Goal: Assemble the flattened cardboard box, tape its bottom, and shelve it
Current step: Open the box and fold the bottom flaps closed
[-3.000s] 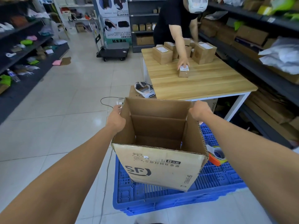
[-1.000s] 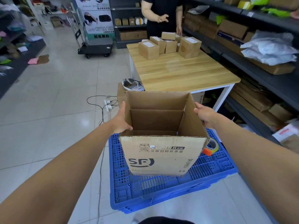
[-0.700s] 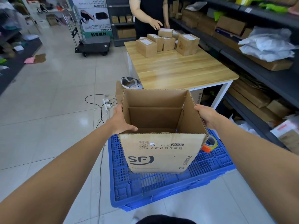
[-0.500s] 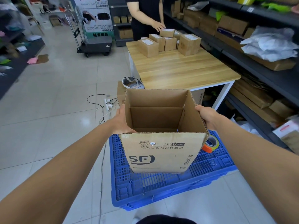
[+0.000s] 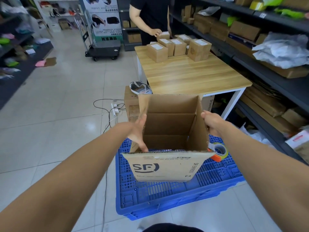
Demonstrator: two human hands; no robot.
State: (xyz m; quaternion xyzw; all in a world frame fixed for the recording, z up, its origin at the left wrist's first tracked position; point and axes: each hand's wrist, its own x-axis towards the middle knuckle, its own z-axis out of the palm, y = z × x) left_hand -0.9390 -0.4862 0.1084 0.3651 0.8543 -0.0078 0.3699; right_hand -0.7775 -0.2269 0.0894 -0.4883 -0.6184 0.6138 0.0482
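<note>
Item: cardboard box (image 5: 167,144), opened into shape, mouth facing up toward the camera, held between both hands above a blue plastic crate (image 5: 167,198) on the tiled floor; printed front panel faces the wearer. Left hand (image 5: 138,131): against the box's left wall, fingers (image 5: 142,146) pressed together and reaching down along the inner face of that wall. Right hand (image 5: 211,122): curled over the upper edge of the right wall; its fingertips are behind the cardboard, so how tightly they close cannot be told. Tape roll (image 5: 219,150): on the crate just beside the box's right lower corner, partly covered by it. Risks, as judged: the left hold looks like flat pressure and not a grasp, so the box could skew or fold back toward flat if that hand slips; the left rear flap stands loose and could catch on the desk (image 5: 192,76) ahead; a trailing cable (image 5: 107,114) and power strip lie on the floor near the crate, a tripping hazard on the walk to a shelf (image 5: 267,71). Not legible: whether the bottom flaps are taped, since only their inner side shows; the underside itself; small print on the front panel, blurred; the wearer's feet. A second person (image 5: 150,14) works at the far side of the desk among small cartons (image 5: 177,46), cut off at the top of the frame.
</note>
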